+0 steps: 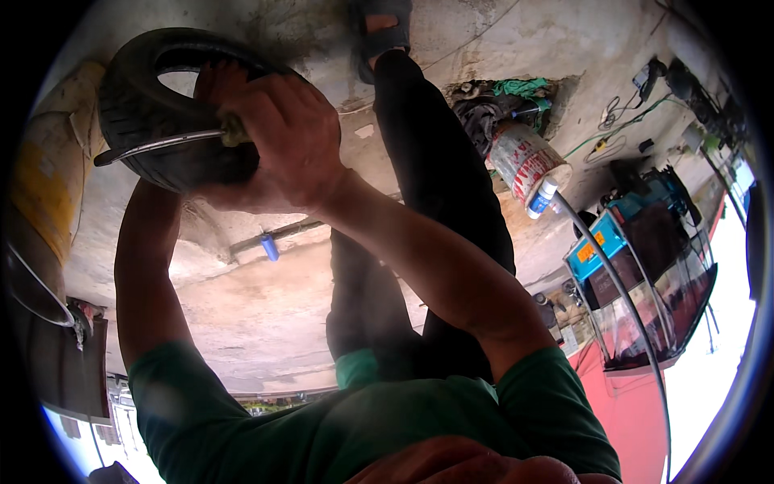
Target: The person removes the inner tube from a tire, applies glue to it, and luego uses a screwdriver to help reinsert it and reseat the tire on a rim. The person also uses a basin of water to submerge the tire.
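Fingers [266, 101] of the right hand [294, 149] are bent and bunched against the near side of a black tyre, though whatever the palm may close on is hidden; those of the left hand cannot be told for certain, since the left forearm [149, 226] passes out of sight behind the rubber and the darker skin by the opening could belong to either hand. Biggest of the things at the hands, the tyre [157, 121] stands at the upper left, tilted so that its round opening shows, and whether it also rests on the floor is not visible. It is probably fairly heavy for its size, stiff through the tread but springier along the sidewall, hard to harm, and well able to roll or swing if held at one point only. Ridged tread should give good friction, unless dust or wet makes it slick; the surest hold is likely two-handed, one palm under the tread and the other hooked over the edge of the opening. Next in size, a slim metal bar [165, 147] with a dark outer end crosses the tyre's face; it looks light, rigid and smooth, best taken near its inner end. Smallest is an olive lump [235, 131] beside the right hand, perhaps soft, its material unclear.
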Motion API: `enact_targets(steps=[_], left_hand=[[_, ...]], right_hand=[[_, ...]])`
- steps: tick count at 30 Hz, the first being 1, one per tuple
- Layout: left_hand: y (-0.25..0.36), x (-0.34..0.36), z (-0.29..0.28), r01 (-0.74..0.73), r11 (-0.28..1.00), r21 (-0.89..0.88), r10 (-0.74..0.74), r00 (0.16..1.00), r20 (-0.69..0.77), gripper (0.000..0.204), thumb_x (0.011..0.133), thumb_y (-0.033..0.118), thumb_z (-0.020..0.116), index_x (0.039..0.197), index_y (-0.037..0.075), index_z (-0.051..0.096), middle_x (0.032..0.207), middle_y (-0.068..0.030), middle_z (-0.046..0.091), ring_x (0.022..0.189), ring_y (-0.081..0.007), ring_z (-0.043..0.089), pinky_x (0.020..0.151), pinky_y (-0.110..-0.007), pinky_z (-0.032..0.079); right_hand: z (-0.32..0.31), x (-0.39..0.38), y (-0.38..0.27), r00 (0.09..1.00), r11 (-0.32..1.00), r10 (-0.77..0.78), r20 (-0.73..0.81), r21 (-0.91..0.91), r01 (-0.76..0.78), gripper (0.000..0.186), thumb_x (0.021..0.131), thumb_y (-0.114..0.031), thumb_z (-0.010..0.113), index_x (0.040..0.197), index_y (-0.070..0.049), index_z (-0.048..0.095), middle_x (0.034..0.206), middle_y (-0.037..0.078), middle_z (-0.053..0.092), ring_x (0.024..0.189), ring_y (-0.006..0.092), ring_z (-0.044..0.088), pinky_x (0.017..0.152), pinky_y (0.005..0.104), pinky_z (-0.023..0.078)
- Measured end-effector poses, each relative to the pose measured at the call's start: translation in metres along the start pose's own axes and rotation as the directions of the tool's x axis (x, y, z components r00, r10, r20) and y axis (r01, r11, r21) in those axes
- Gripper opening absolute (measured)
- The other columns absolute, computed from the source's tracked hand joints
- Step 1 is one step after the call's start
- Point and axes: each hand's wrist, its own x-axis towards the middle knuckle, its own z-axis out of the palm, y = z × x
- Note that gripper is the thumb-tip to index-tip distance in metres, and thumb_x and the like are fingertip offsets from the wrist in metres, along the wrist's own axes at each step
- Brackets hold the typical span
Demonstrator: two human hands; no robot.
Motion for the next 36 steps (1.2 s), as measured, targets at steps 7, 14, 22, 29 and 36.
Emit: enact_targets(steps=[7, 14, 22, 29, 36], left_hand=[[0.008, 0.086, -0.061, 0.348, 0.927, 0.143, -0.376, 0.839, 0.394, 0.048, 0.092, 0.048, 0.062, 0.116, 0.007, 0.068, 0.12, -0.0125, 0.065, 0.119, -0.0316, 0.055, 0.098, -0.05, 0.041], [0.019, 0.06, -0.076, 0.344, 0.897, 0.278, -0.442, 0.693, 0.569, 0.053, 0.096, 0.053, 0.056, 0.122, 0.009, 0.07, 0.123, -0.0106, 0.066, 0.118, -0.0279, 0.059, 0.1, -0.048, 0.041], [0.045, 0.033, -0.061, 0.464, 0.879, -0.105, -0.386, 0.824, 0.415, 0.049, 0.096, 0.044, 0.059, 0.129, 0.008, 0.065, 0.128, -0.012, 0.065, 0.121, -0.0287, 0.058, 0.103, -0.045, 0.042], [0.078, 0.033, -0.066, 0.429, 0.417, -0.801, -0.394, 0.88, 0.266, 0.048, 0.097, 0.037, 0.061, 0.135, 0.007, 0.061, 0.133, -0.0134, 0.064, 0.124, -0.0294, 0.058, 0.106, -0.044, 0.042], [0.123, 0.014, -0.1, 0.167, -0.281, -0.945, -0.49, 0.821, 0.291, 0.049, 0.097, 0.029, 0.064, 0.141, 0.006, 0.057, 0.137, -0.0147, 0.063, 0.127, -0.0301, 0.058, 0.109, -0.042, 0.043]], right_hand=[[0.001, -0.007, 0.004, 0.999, 0.998, 0.022, 0.031, -0.067, -0.02, 0.067, 0.05, -0.048, 0.093, 0.097, -0.012, 0.06, 0.09, 0.008, 0.061, 0.08, 0.0287, 0.065, 0.071, 0.0421, 0.052], [0.004, 0.004, -0.008, 0.993, 0.999, 0.014, 0.12, 0.042, -0.019, 0.07, 0.043, -0.044, 0.095, 0.098, -0.014, 0.061, 0.094, 0.006, 0.062, 0.084, 0.0296, 0.065, 0.072, 0.0436, 0.052], [0.006, 0.014, -0.014, 0.978, 1.0, -0.004, 0.207, -0.006, 0.005, 0.071, 0.053, -0.043, 0.094, 0.105, -0.008, 0.06, 0.094, 0.007, 0.063, 0.079, 0.0254, 0.066, 0.067, 0.0376, 0.056], [0.006, 0.02, -0.015, 0.973, 0.999, 0.033, 0.23, -0.034, -0.026, 0.072, 0.058, -0.037, 0.095, 0.109, -0.001, 0.059, 0.091, 0.01, 0.061, 0.079, 0.0242, 0.064, 0.068, 0.0367, 0.054], [0.01, 0.032, -0.03, 0.93, 0.972, 0.233, 0.283, -0.035, -0.233, 0.072, 0.067, -0.041, 0.096, 0.111, 0.004, 0.061, 0.101, 0.012, 0.064, 0.092, 0.0235, 0.063, 0.083, 0.0361, 0.052]])
